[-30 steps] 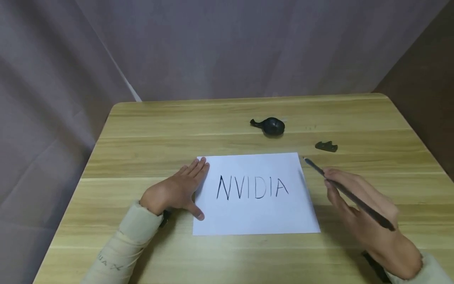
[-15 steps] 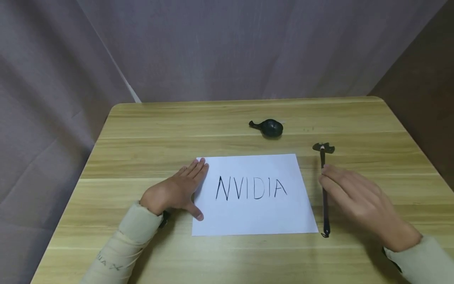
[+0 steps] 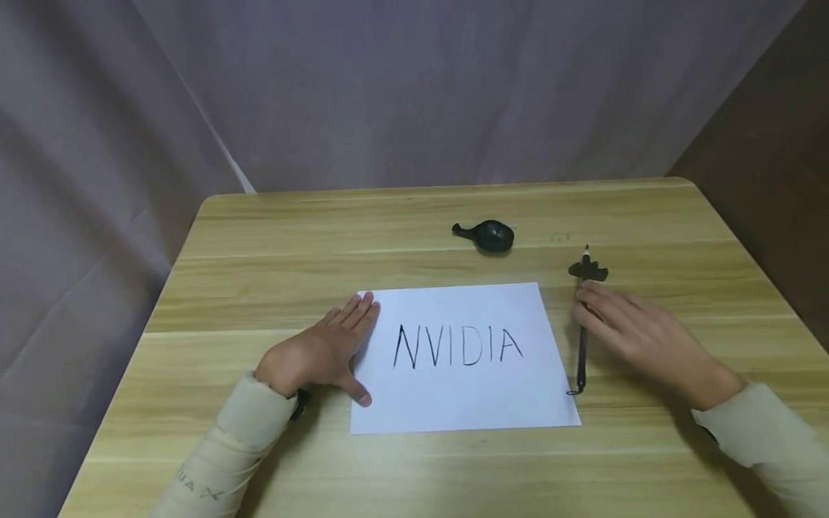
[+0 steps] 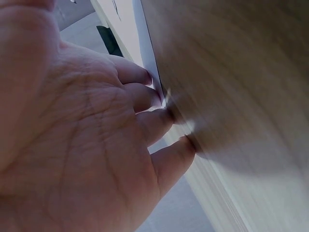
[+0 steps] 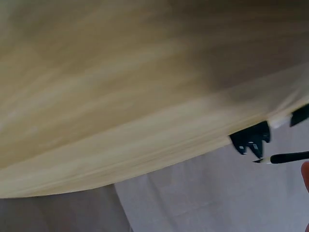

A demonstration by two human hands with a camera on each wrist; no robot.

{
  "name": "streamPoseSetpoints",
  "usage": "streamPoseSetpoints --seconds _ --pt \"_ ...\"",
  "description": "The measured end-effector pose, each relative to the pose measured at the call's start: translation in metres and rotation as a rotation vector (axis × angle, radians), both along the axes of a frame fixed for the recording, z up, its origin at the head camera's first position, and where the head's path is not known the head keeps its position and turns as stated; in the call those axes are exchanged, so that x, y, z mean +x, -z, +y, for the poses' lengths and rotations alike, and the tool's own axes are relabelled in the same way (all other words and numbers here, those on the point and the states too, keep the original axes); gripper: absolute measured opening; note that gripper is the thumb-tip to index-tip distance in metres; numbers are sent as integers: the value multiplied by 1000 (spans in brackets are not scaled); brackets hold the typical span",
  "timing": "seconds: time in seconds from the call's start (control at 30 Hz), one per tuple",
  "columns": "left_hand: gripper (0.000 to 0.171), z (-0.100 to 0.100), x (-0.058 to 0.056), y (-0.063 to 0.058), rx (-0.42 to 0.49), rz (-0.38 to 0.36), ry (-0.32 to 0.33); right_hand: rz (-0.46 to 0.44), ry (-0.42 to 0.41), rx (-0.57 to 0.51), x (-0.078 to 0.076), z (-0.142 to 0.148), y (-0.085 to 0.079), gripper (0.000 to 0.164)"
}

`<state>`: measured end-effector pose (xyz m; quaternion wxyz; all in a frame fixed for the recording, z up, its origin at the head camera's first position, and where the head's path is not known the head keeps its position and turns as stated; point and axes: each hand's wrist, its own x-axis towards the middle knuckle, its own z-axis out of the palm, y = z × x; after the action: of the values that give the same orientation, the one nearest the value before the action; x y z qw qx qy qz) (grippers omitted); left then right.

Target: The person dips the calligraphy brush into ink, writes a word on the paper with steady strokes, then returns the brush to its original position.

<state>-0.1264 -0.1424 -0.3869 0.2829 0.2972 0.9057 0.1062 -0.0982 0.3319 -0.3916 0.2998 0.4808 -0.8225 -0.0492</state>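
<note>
My left hand [image 3: 324, 349] rests with straight fingers on the left edge of a white sheet of paper [image 3: 466, 399], which bears the word NVIDIA in thin black strokes. In the left wrist view its fingertips [image 4: 186, 145] lie at the tabletop and the paper's edge. To the right of the sheet, my right hand [image 3: 641, 331] pinches the upper part of a dark-handled calligraphy brush [image 3: 582, 356]. Its black-and-white tip points away from me, over a small dark notched brush rest [image 3: 599, 273]. In the right wrist view the brush [image 5: 289, 157] appears beside the rest [image 5: 251, 137].
Behind the paper, on the wooden table [image 3: 311, 230], lies a glossy black rounded object [image 3: 494, 237] with a narrow neck pointing left. A grey curtain [image 3: 414, 93] hangs beyond the table's far edge. Small dark marks show on the wood behind the rest.
My right hand has swung the brush from a slant near the paper's corner to lengthwise beside the paper, then moved it forward over the brush rest. My left hand has stayed put.
</note>
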Motion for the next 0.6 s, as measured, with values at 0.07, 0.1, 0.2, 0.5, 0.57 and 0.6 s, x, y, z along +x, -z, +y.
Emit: streamPoseSetpoints --seconds 0.07,0.1,0.2,0.5,0.57,0.6 --pt "145 0 0 0 -3 3 1 -12 10 25 -4 6 4 43" --pt "144 0 0 0 -2 5 2 -14 11 36 -5 8 5 43" --pt "144 -1 1 0 2 10 1 -17 20 64 -10 14 8 45" --pt "145 -1 1 0 10 5 -5 -68 65 138 -14 22 9 55" --pt "145 -1 1 0 11 4 -3 -72 64 140 -14 24 11 57" --pt "145 -1 1 0 10 3 -3 -73 65 141 -14 24 11 57"
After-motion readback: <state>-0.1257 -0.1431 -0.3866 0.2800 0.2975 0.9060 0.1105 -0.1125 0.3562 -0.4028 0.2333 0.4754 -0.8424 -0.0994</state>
